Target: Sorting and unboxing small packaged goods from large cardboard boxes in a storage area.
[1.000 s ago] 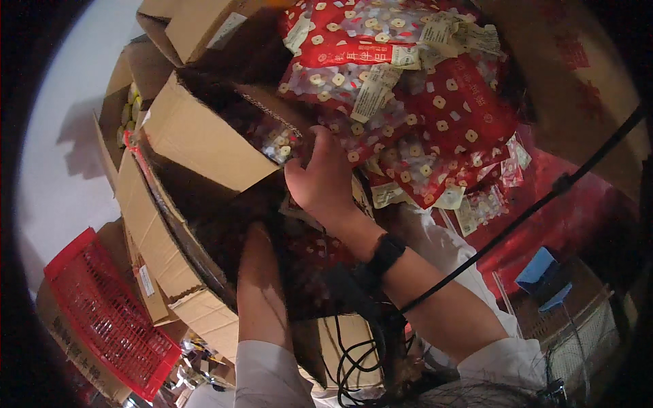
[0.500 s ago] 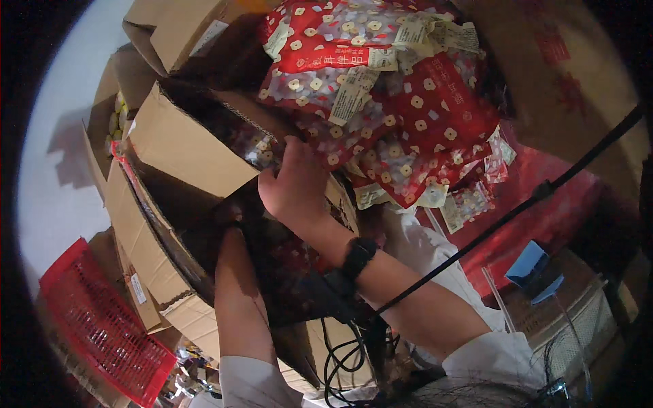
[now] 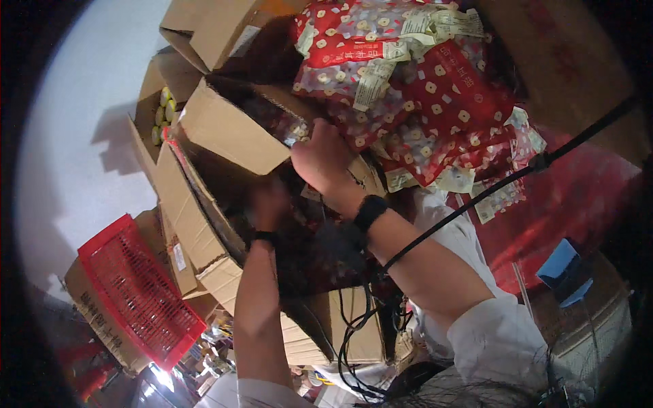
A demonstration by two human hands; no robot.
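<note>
1. Farthest left, I see a red plastic basket [image 3: 139,292] tilted on its side against cardboard.
2. Above it, a carton [image 3: 146,102] near the pale wall holds a cluster of yellow-topped round containers [image 3: 163,112].
3. Next comes the big open cardboard box [image 3: 187,207], directly in front of the person, its flaps standing up.
4. The left hand [image 3: 270,200], a dark band at its wrist, is down inside that box; it is blurred and in shadow, so I cannot tell whether it grips anything.
5. The right hand [image 3: 325,160] is curled at the box's upper flaps, touching the cardboard; its fingertips are hidden, so I cannot tell how firmly it holds.
6. Just beyond that hand lies a heap of red patterned bags [image 3: 462,95], beside the box.
7. Farther right are a red sheet [image 3: 564,197] and a blue piece [image 3: 558,262].
</note>
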